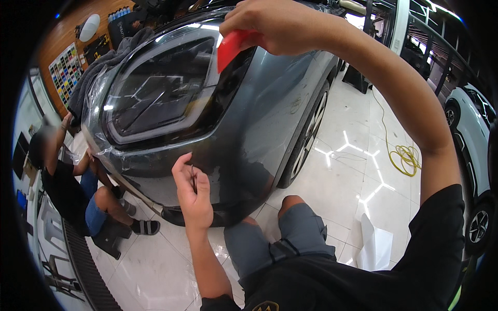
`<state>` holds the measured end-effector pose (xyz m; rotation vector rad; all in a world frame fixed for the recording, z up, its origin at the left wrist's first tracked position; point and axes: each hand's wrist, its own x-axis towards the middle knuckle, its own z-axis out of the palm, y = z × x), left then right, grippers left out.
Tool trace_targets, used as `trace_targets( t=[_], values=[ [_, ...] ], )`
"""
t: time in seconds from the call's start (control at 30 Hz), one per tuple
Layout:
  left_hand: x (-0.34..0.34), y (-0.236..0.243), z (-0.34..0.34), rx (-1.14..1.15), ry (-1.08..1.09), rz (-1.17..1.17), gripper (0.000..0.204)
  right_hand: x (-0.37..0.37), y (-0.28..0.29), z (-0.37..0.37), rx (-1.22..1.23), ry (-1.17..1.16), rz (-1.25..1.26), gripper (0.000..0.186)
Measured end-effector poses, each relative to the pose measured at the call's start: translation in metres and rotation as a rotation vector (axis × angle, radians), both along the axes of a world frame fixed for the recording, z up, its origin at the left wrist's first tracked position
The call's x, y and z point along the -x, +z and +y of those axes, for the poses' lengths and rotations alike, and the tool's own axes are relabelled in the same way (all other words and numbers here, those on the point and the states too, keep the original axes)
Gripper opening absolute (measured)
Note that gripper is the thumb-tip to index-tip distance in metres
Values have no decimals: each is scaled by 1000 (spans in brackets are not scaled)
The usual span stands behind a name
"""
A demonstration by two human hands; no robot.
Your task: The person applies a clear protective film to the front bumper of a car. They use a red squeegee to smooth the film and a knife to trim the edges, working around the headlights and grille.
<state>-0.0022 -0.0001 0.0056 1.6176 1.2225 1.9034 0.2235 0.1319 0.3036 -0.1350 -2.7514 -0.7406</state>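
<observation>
My right hand (270, 26) is closed around a red squeegee (232, 51), its blade at the upper right edge of a car's headlight (161, 96). Clear film (95, 103) wraps the headlight's left side and spreads wrinkled over the dark grey bumper (171, 179). Below the headlight, my left hand (193, 197) hovers in front of the bumper, palm up, with fingers curled in. Something thin and dark shows between those fingers, too small to name. Wet-looking patches mark the bumper just right of that hand.
On the left a person (65, 186) sits low on a black stool (113, 238), hands at the film's edge. A grey towel (111, 57) lies over the hood. A yellow cable (404, 159) and a white sheet (374, 243) lie on the tiled floor. A white car (474, 122) stands right.
</observation>
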Motion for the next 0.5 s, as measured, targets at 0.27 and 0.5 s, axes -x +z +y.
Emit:
trace_targets(
  t=[0.27,0.5],
  values=[
    [-4,5,-6,32,-16,30,44,30,-86,-21,-236,-175,-52,37],
    [-1,4,-7,37,2,50,47,42,-83,-31,-145,-179,-10,33]
  ],
)
